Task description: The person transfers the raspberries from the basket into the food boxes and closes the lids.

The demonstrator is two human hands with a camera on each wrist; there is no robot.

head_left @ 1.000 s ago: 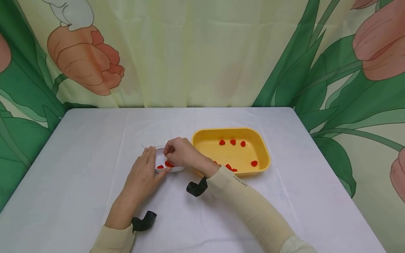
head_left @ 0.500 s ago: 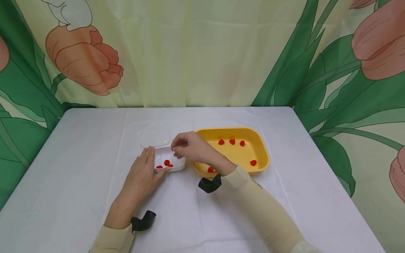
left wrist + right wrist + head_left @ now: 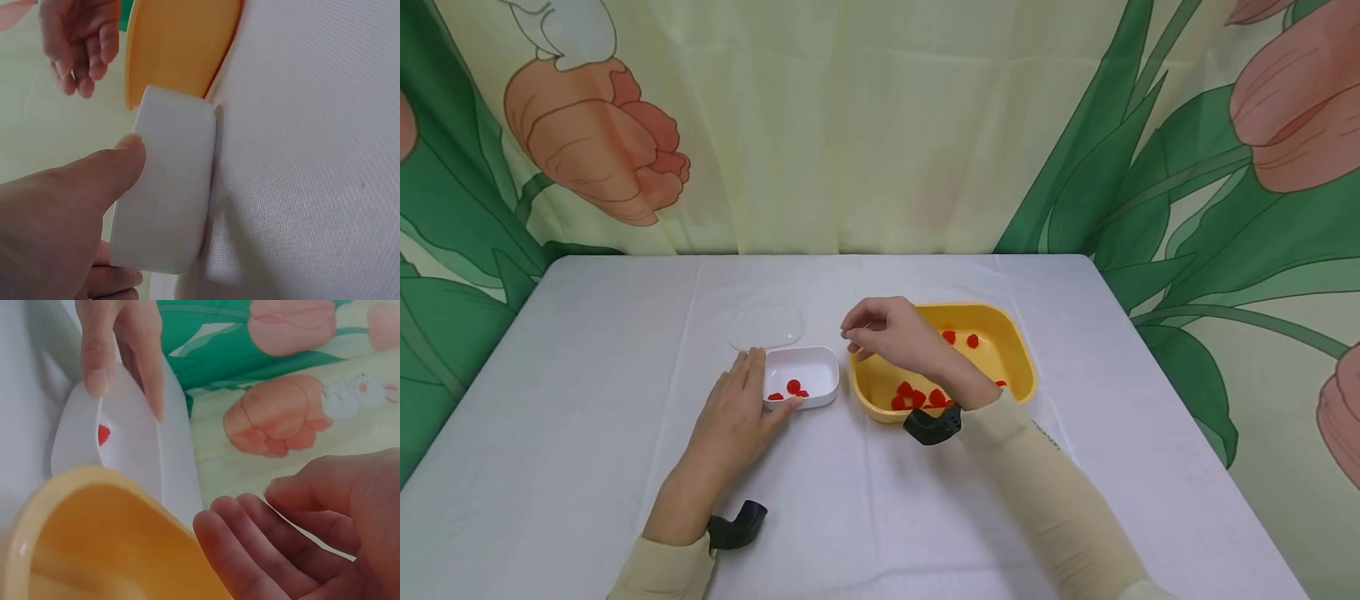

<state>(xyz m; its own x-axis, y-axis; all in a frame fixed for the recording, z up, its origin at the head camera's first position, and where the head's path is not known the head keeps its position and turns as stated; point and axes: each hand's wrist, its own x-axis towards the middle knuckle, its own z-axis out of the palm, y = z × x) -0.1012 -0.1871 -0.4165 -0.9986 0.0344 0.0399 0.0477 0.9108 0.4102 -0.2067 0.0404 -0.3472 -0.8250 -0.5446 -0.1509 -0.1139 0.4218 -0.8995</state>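
My left hand [image 3: 737,408] holds a small white plastic box [image 3: 816,379] at its left end, thumb on the near rim and fingers along the left side. A few small red pieces [image 3: 793,387] lie inside the box. In the left wrist view the thumb presses the rim of the white wall [image 3: 169,187]. My right hand [image 3: 895,333] hovers over the left rim of a yellow tray [image 3: 1018,367], fingers loosely bent and nothing visible between them. Several red pieces [image 3: 917,398] sit in the tray, bunched near its front wall; the right arm hides some of its floor.
A clear lid [image 3: 767,325] lies flat behind the white box. The tray stands just right of the box on a white-covered table [image 3: 587,375]. A printed curtain [image 3: 820,150] hangs behind the table's back edge.
My right hand has come up out of the white box and moved right to the tray's left side. My left hand stays on the box. The red pieces in the box remain.
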